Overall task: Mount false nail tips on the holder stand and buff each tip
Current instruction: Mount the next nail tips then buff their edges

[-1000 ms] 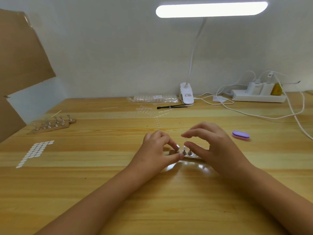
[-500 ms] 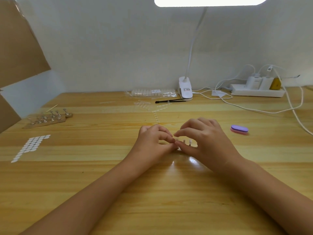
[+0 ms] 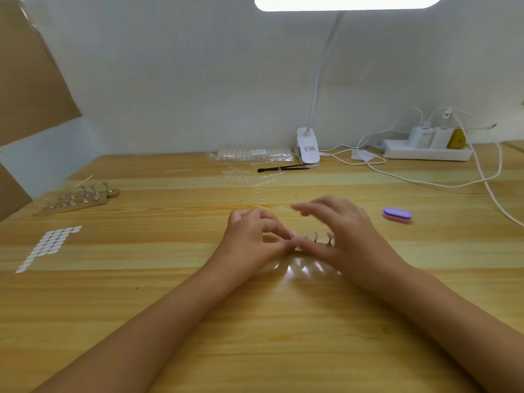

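Observation:
A small holder stand with thin upright pegs sits on the wooden table between my hands. Pale false nail tips sit on top of some pegs. My left hand pinches thumb and forefinger together at the stand's left end, beside the leftmost tip. My right hand arches over the stand's right half, with the thumb low against the stand's front and the fingers raised, spread and motion-blurred. Part of the stand is hidden behind my right hand.
A purple and pink buffer block lies right of my hands. At the far left are a second wooden holder stand and a sheet of white adhesive dots. Behind are a nail-tip bag, a black tool, a lamp clip, a power strip and cables.
My right fingers have lifted off the pegs and spread out, uncovering more of the stand. My left hand keeps its pinch at the left end. The view has tilted slightly downward.

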Action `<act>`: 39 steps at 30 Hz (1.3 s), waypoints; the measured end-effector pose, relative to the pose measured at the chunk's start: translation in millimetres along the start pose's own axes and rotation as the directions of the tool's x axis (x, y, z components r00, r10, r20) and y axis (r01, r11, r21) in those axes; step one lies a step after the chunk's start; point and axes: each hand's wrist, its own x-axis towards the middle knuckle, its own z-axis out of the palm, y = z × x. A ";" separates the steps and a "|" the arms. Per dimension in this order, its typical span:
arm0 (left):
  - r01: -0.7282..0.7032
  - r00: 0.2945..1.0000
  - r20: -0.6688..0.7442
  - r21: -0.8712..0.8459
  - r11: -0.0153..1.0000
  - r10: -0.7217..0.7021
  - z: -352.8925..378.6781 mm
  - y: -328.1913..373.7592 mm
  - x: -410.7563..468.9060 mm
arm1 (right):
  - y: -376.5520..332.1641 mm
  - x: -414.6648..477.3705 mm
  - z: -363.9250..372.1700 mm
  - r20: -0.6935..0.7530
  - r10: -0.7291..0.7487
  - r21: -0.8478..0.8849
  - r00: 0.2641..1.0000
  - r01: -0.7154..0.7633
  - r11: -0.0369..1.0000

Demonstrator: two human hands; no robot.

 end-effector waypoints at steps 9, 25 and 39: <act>-0.067 0.981 0.192 0.144 0.987 0.038 -14.6 4.5 -6.1 | 60.4 -7.1 -63.4 0.006 0.428 0.052 0.904 -0.428 0.902; -0.322 0.899 0.354 0.138 0.936 0.257 1.9 10.1 -16.4 | 52.0 -6.5 -67.3 0.642 0.243 0.315 0.727 -0.540 0.781; -0.190 0.973 0.146 0.083 0.978 0.177 21.0 20.5 -4.4 | 101.8 -13.4 -63.4 0.199 0.576 -0.303 0.793 -0.509 0.806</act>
